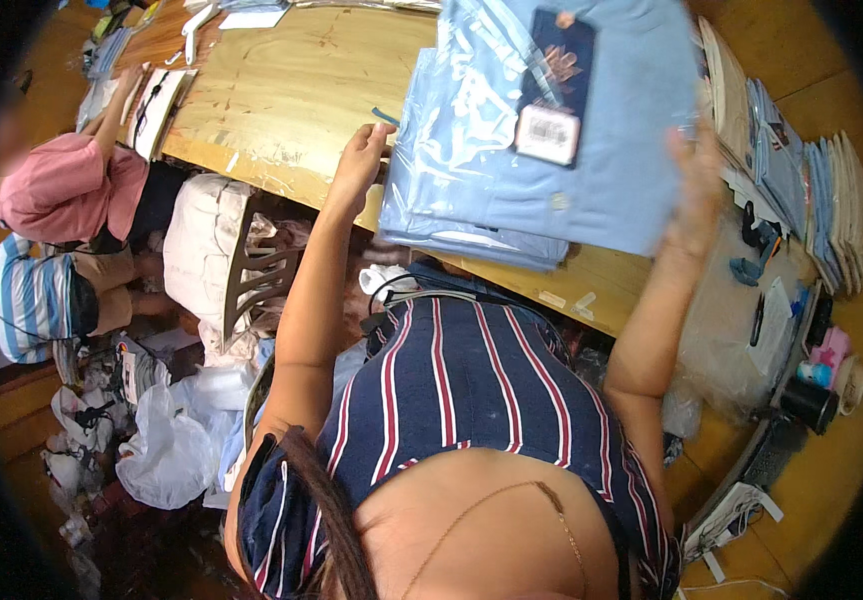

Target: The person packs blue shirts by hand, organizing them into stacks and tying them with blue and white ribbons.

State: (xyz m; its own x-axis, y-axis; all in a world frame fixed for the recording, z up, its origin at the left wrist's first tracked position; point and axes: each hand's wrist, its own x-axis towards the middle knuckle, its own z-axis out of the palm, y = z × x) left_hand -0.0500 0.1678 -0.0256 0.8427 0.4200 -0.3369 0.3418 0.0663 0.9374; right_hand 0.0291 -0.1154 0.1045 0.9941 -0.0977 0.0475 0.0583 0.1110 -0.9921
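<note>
A folded light-blue shirt (pixel 631 130) with a dark hang tag and a white label is raised over the table in front of me. Clear plastic with bright glare (pixel 451 150) covers the left part of the blue bundle. More bagged blue garments (pixel 511 246) lie beneath it. My right hand (pixel 693 185), blurred by motion, grips the shirt's right edge. Beside the left edge of the plastic is my left hand (pixel 359 165), its fingers stretched out and apart; whether it touches the plastic I cannot tell.
Stacks of folded garments (pixel 821 215) stand at the right, near dark-handled scissors (pixel 751 245) and a pen (pixel 757 320). The wooden table (pixel 281 95) extends left. A chair (pixel 251 265), plastic bags (pixel 176 450) and a person in a pink top (pixel 66 185) are left.
</note>
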